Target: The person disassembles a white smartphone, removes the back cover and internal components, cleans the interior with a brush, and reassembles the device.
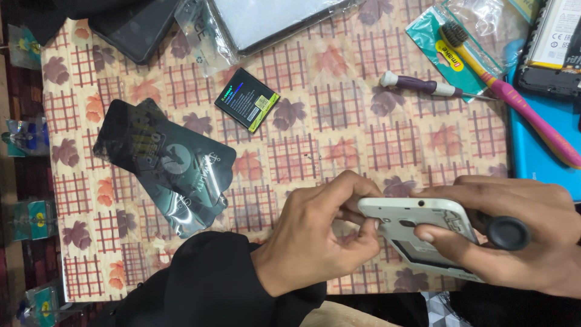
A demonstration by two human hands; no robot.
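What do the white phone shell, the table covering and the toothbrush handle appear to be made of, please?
White phone shell, held by the left hand and right hand: probably plastic, smooth with a soft sheen. Table covering: looks like printed vinyl or oilcloth, faintly glossy with a leaf-and-grid pattern. Toothbrush handle: glossy pink and yellow plastic, by its look.

Your right hand [520, 236] runs off the frame's right edge and covers much of the white phone [417, 227]. Far above your hands, a bagged tablet [266, 18] and dark phone [136, 27] are cut off.
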